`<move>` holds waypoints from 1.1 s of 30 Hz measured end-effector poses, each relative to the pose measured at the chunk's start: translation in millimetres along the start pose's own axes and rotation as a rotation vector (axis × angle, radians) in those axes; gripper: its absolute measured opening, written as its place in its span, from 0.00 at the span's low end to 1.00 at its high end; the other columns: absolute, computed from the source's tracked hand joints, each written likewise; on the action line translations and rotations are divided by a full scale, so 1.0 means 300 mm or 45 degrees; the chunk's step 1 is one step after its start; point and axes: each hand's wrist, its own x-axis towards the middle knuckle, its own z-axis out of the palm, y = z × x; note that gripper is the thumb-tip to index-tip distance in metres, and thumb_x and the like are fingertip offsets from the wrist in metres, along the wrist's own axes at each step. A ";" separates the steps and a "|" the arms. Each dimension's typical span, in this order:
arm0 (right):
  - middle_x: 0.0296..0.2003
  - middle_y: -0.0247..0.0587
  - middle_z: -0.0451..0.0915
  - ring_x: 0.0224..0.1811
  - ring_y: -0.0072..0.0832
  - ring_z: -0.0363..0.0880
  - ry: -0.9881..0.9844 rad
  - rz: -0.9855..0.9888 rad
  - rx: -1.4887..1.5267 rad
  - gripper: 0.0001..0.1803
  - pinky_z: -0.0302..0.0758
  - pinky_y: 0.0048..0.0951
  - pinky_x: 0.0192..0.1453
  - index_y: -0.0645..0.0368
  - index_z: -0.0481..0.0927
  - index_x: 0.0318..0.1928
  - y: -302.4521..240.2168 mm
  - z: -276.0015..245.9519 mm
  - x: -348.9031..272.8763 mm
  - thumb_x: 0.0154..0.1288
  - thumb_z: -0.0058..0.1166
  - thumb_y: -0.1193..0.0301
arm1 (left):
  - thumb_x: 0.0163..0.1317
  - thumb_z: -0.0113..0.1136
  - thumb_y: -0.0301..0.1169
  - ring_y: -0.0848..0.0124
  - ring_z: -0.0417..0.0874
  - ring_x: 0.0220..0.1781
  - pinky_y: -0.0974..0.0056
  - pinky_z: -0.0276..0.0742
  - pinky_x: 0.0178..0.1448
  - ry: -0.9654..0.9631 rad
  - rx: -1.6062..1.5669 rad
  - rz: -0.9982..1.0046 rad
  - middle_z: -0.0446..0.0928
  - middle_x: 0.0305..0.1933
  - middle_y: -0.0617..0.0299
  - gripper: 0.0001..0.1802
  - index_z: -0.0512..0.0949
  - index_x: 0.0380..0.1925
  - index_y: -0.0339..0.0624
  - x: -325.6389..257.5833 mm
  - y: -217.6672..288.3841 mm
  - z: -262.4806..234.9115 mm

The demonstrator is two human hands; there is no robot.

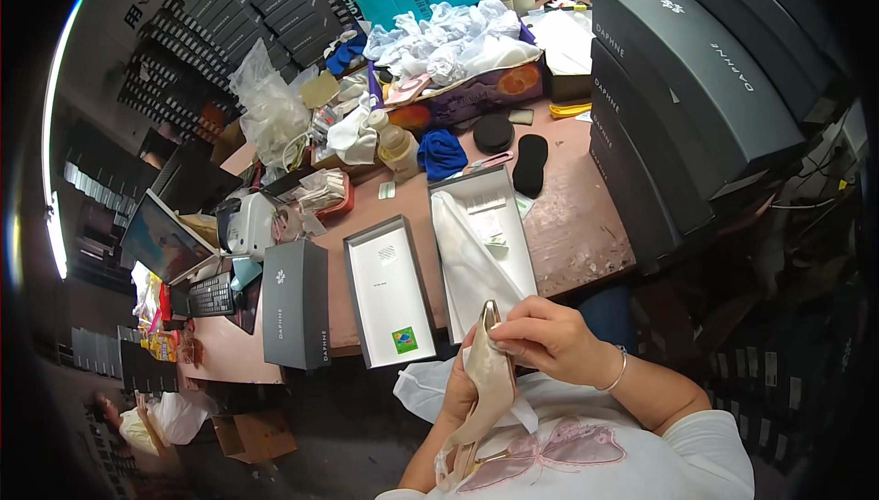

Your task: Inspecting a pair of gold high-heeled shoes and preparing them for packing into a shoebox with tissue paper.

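A beige pointed shoe (492, 379) with a shiny metallic toe tip is held upright in front of my chest. My left hand (455, 396) wraps round its side from the left and below. From the right, my right hand (548, 340) pinches its fingers together against the shoe's edge near the toe; a tiny white bit shows at the fingertips, too small to name. White sheet material (428, 385) lies beneath on my lap. Just beyond stands an open shoe box (524, 257) with white paper (467, 248) inside. Beside it rests a white-lined box lid (374, 266).
Dark shoe boxes (700, 70) are stacked at the right. Another dark box (295, 303) stands left of the lid. Farther back are a purple carton (467, 97) of crumpled white paper, a bottle (395, 147), a blue cloth (441, 154) and a black round tin (493, 134).
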 end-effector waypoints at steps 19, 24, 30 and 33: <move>0.31 0.43 0.75 0.31 0.36 0.77 0.037 0.061 -0.300 0.06 0.75 0.30 0.36 0.61 0.82 0.37 0.087 -0.043 0.047 0.58 0.61 0.76 | 0.68 0.50 0.46 0.58 0.79 0.16 0.63 0.79 0.17 0.510 0.070 0.023 0.76 0.25 0.48 0.20 0.73 0.40 0.37 0.018 -0.034 0.093; 0.31 0.40 0.78 0.32 0.26 0.77 0.224 0.302 0.011 0.04 0.72 0.24 0.36 0.63 0.83 0.37 0.094 -0.095 0.060 0.60 0.58 0.77 | 0.71 0.43 0.45 0.55 0.81 0.18 0.60 0.80 0.19 0.019 0.121 -0.112 0.75 0.24 0.45 0.21 0.73 0.42 0.36 -0.015 0.002 0.037; 0.32 0.38 0.79 0.30 0.23 0.76 0.182 0.382 0.069 0.05 0.72 0.23 0.34 0.61 0.83 0.37 -0.005 -0.121 0.021 0.59 0.61 0.78 | 0.72 0.46 0.40 0.58 0.82 0.20 0.62 0.80 0.19 -0.002 0.092 -0.054 0.76 0.29 0.48 0.17 0.71 0.54 0.44 -0.022 -0.015 0.008; 0.32 0.36 0.77 0.31 0.21 0.76 0.087 0.171 0.156 0.08 0.72 0.22 0.34 0.61 0.84 0.39 -0.047 -0.078 -0.008 0.58 0.63 0.77 | 0.71 0.47 0.40 0.61 0.82 0.21 0.63 0.80 0.18 0.214 0.116 -0.035 0.77 0.30 0.53 0.17 0.72 0.54 0.46 -0.017 -0.015 0.081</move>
